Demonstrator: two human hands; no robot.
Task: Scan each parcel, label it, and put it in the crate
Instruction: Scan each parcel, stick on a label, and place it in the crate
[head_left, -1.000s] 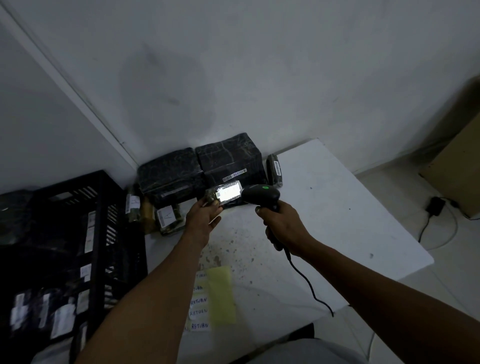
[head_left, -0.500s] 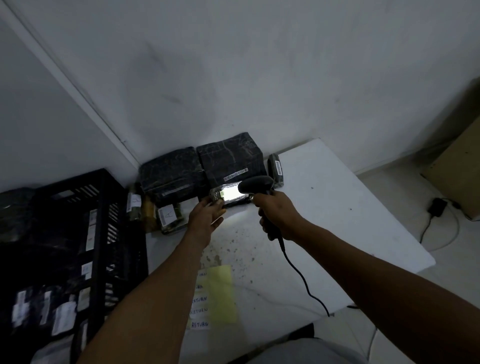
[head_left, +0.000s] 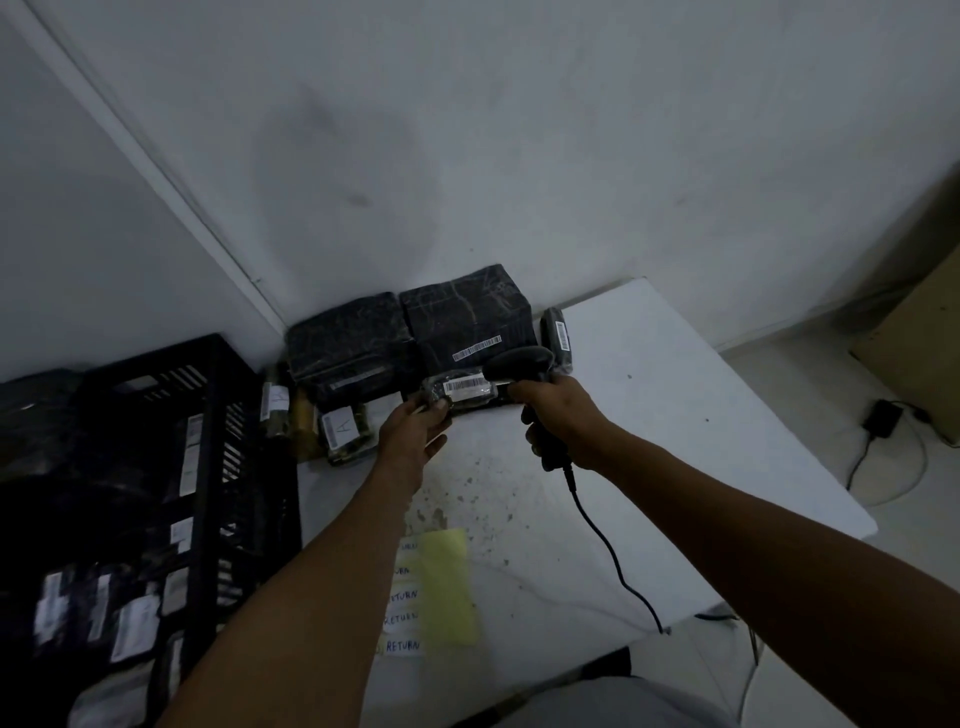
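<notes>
A: Near us at 6 o'clock, RETURN labels on the bench, unused. Crate at 9 o'clock already holds labelled parcels.

B: Left hand pinches small parcel; right hand clenched round scanner, at 12 o'clock.

A: We'd say mid-scan; labelling, crating left. Big black parcels behind untouched.

I can't read the barcode label on the small parcel; my left hand covers its near end. The crate runs off the left edge, its labelled contents too dark to identify. The cardboard box is cut off at right.
</notes>
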